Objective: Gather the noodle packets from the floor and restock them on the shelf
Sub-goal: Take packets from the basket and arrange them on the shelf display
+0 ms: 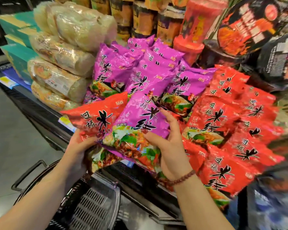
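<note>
- The left grip (79, 146) holds a red packet (96, 118) just in front of the shelf (40, 112).
- The right grip (171, 146) holds a purple packet (140, 123) there too.
- A basket (93, 205) sits below the shelf.

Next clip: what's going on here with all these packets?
A person stands at a shelf with noodle packets in both hands. The left hand grips a red packet by its lower edge, and the right hand grips a purple packet that overlaps it. Neither is on the shelf yet. Behind them lie a purple pile and, to its right, a red pile. A black basket sits below the arms.
</note>
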A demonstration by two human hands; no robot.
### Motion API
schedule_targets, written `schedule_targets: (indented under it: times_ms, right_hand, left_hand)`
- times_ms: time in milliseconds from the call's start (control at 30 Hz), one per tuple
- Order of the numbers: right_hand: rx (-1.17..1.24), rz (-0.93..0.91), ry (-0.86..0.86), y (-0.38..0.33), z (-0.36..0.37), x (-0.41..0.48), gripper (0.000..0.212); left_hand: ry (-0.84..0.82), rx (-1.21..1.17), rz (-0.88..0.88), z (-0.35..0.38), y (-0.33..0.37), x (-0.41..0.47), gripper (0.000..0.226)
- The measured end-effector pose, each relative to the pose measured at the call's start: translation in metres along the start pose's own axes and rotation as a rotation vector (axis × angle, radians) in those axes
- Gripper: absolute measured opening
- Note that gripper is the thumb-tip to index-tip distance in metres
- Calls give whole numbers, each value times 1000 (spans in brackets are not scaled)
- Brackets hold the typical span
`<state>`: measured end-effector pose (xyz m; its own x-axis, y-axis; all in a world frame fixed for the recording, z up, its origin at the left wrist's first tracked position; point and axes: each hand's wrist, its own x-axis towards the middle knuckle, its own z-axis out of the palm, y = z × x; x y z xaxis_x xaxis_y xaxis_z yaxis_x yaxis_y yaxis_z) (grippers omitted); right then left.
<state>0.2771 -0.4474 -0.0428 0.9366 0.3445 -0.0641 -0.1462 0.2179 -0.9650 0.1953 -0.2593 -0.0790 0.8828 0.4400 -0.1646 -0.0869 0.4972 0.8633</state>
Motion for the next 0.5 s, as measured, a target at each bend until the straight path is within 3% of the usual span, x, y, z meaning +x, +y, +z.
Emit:
schedule_targets:
  times_ms: [100, 300, 500]
  right_hand:
    - [-104, -137, -23, -16, -27, 19, 79]
    - [-590, -536, 134, -48, -90, 72, 80]
    - [-837, -578, -16, -42, -104, 107, 80]
  left_hand:
    - [2, 1, -21, 6, -5, 9, 45]
    - [38, -25, -28, 9, -7, 19, 57]
    - [20, -27, -33, 20, -9, 22, 50]
